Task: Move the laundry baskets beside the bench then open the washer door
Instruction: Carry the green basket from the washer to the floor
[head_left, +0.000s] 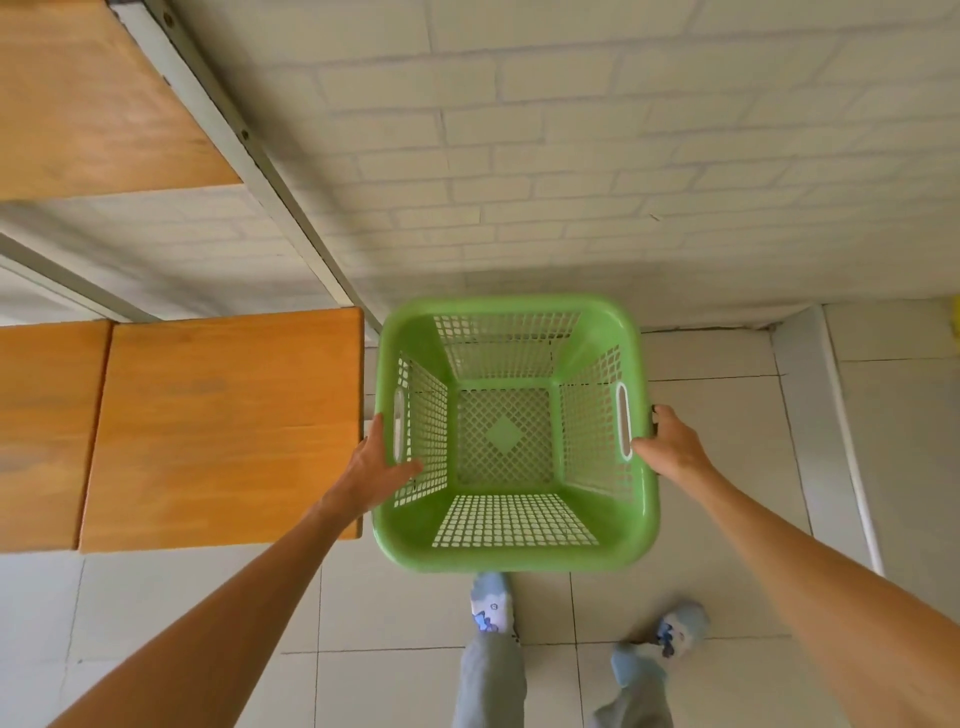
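Observation:
An empty green plastic laundry basket (511, 556) with lattice walls sits right of the wooden bench (218, 426), close to the white brick wall. My left hand (376, 467) holds the basket's left rim by its handle slot, thumb inside. My right hand (672, 441) grips the right rim at the other handle slot, thumb through the opening. The basket's left side almost touches the bench's end. No washer is in view.
A wooden shelf board (93, 98) on a white metal frame (270, 176) hangs above the bench at the upper left. The floor is pale tile. My feet (491, 605) in blue slippers stand just behind the basket. A white pipe (852, 467) runs along the right.

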